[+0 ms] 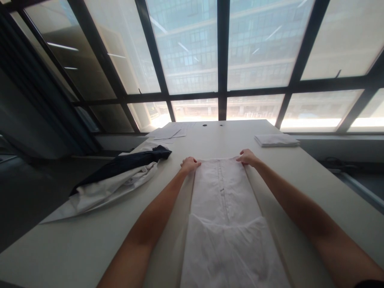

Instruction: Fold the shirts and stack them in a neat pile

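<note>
A white garment (pixel 223 248) lies lengthwise on the white table, its sides folded in to make a long strip. A seam or placket runs down the middle of its far part. My left hand (pixel 190 164) pinches the far left corner of the garment. At the far right corner, my right hand (pixel 246 157) grips the cloth between thumb and fingers. The far edge stretches fairly straight between both hands. The near end of the garment runs out of view at the bottom.
A folded white cloth (pixel 276 140) rests at the table's far right. On the left lie a dark garment (pixel 120 166) and a crumpled white garment (pixel 115 190), partly over the table (pixel 144 240) edge. Papers (pixel 168 133) sit at the far left, before large windows.
</note>
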`<state>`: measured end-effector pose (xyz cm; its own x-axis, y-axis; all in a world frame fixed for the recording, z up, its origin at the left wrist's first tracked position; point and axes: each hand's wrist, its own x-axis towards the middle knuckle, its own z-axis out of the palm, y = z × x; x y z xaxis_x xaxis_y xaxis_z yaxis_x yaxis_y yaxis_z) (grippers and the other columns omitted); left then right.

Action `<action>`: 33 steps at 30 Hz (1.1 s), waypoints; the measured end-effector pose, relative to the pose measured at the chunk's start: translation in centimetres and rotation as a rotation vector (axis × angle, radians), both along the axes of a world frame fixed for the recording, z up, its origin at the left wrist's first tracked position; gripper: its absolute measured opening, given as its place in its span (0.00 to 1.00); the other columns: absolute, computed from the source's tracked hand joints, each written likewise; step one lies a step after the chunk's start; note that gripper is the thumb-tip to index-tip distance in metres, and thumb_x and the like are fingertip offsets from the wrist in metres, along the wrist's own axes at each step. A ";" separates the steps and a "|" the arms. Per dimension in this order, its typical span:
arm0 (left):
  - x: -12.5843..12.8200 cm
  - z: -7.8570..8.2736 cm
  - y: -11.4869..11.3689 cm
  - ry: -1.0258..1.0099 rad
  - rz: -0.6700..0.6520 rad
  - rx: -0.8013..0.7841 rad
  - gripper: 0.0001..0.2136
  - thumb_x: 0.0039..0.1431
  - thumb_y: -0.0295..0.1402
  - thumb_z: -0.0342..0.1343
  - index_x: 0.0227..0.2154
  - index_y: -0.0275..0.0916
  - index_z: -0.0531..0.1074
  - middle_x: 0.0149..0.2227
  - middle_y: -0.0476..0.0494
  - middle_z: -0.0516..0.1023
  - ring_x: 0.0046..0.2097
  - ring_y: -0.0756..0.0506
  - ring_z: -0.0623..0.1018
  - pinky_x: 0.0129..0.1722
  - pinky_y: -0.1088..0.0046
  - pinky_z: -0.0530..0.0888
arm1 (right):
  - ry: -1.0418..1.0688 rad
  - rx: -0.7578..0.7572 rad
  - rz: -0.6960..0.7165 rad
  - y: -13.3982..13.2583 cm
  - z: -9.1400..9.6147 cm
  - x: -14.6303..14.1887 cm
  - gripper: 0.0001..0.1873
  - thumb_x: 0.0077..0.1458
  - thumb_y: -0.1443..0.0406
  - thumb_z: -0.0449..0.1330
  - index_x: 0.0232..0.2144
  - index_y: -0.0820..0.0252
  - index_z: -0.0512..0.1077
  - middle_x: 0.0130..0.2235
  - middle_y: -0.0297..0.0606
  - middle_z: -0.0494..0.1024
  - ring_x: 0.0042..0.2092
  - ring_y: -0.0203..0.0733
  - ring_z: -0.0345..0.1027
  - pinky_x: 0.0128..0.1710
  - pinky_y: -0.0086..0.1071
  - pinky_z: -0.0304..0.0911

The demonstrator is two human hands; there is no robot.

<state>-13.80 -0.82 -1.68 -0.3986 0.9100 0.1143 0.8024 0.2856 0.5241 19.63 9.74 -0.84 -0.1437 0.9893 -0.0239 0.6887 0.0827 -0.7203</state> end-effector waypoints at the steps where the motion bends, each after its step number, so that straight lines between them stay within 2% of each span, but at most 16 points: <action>1: 0.1 0.1 0.0 -0.032 -0.009 0.001 0.12 0.44 0.41 0.69 0.27 0.41 0.77 0.37 0.39 0.83 0.49 0.34 0.78 0.48 0.61 0.72 | 0.033 -0.030 0.005 -0.1 0.0 0.1 0.18 0.38 0.65 0.73 0.34 0.65 0.77 0.19 0.32 0.73 0.23 0.38 0.69 0.21 0.27 0.62; 4: 0.6 0.3 0.2 -0.141 -0.041 0.042 0.09 0.46 0.37 0.68 0.27 0.39 0.76 0.35 0.41 0.82 0.45 0.37 0.79 0.45 0.65 0.73 | 0.105 -0.117 0.022 -0.4 0.1 0.3 0.13 0.37 0.67 0.74 0.25 0.64 0.75 0.14 0.29 0.67 0.17 0.33 0.59 0.16 0.26 0.54; 7: 1.0 0.5 0.1 -0.275 -0.077 0.106 0.09 0.50 0.36 0.66 0.30 0.38 0.75 0.33 0.43 0.82 0.40 0.42 0.80 0.39 0.70 0.75 | 0.157 -0.177 0.034 -0.4 0.2 0.5 0.14 0.35 0.66 0.74 0.19 0.63 0.72 0.13 0.28 0.65 0.16 0.30 0.55 0.14 0.25 0.51; 12: 0.8 1.3 -0.6 -0.496 -0.102 0.198 0.19 0.46 0.32 0.71 0.42 0.35 0.75 0.31 0.43 0.81 0.33 0.46 0.80 0.33 0.73 0.76 | 0.270 -0.196 0.048 -0.2 0.6 0.2 0.18 0.33 0.64 0.76 0.17 0.61 0.69 0.15 0.30 0.66 0.19 0.32 0.59 0.16 0.25 0.55; 15: 0.7 2.0 -0.8 -0.584 -0.105 0.295 0.22 0.48 0.32 0.70 0.47 0.33 0.74 0.33 0.41 0.82 0.35 0.45 0.81 0.36 0.70 0.77 | 0.354 -0.157 0.057 -0.3 1.3 0.0 0.18 0.34 0.63 0.76 0.18 0.60 0.69 0.17 0.31 0.68 0.21 0.33 0.62 0.19 0.25 0.59; 18: 0.8 3.0 -0.7 -0.630 -0.120 0.398 0.22 0.50 0.34 0.69 0.47 0.32 0.74 0.34 0.41 0.82 0.37 0.45 0.82 0.41 0.67 0.78 | 0.445 -0.092 0.089 -0.8 2.3 0.0 0.16 0.36 0.60 0.75 0.21 0.61 0.72 0.21 0.33 0.73 0.26 0.34 0.67 0.25 0.26 0.64; 24: 0.8 5.4 -2.2 -0.634 -0.226 0.542 0.19 0.47 0.38 0.71 0.41 0.35 0.78 0.36 0.44 0.82 0.41 0.44 0.81 0.46 0.66 0.77 | 0.544 0.040 0.162 -2.2 4.3 0.9 0.21 0.38 0.53 0.73 0.28 0.63 0.77 0.28 0.37 0.79 0.32 0.39 0.69 0.33 0.31 0.66; 28: 0.9 6.8 -5.1 -0.487 -0.365 0.619 0.17 0.49 0.40 0.70 0.40 0.36 0.80 0.33 0.45 0.82 0.37 0.44 0.81 0.42 0.67 0.78 | 0.556 0.174 0.268 -4.4 5.3 2.4 0.23 0.39 0.49 0.71 0.30 0.63 0.79 0.31 0.39 0.81 0.35 0.43 0.71 0.36 0.34 0.67; 33: 1.9 7.8 -9.3 -0.261 -0.451 0.634 0.13 0.54 0.43 0.68 0.36 0.39 0.82 0.35 0.44 0.84 0.36 0.44 0.81 0.41 0.68 0.77 | 0.464 0.309 0.353 -8.3 5.8 4.0 0.20 0.46 0.50 0.68 0.28 0.61 0.78 0.29 0.38 0.81 0.34 0.43 0.71 0.36 0.34 0.67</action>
<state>-11.95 -10.08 6.15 -0.0952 0.7828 0.6149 0.5989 -0.4484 0.6636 23.67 1.49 4.91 -0.3877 0.8324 0.3959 0.2058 0.4968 -0.8431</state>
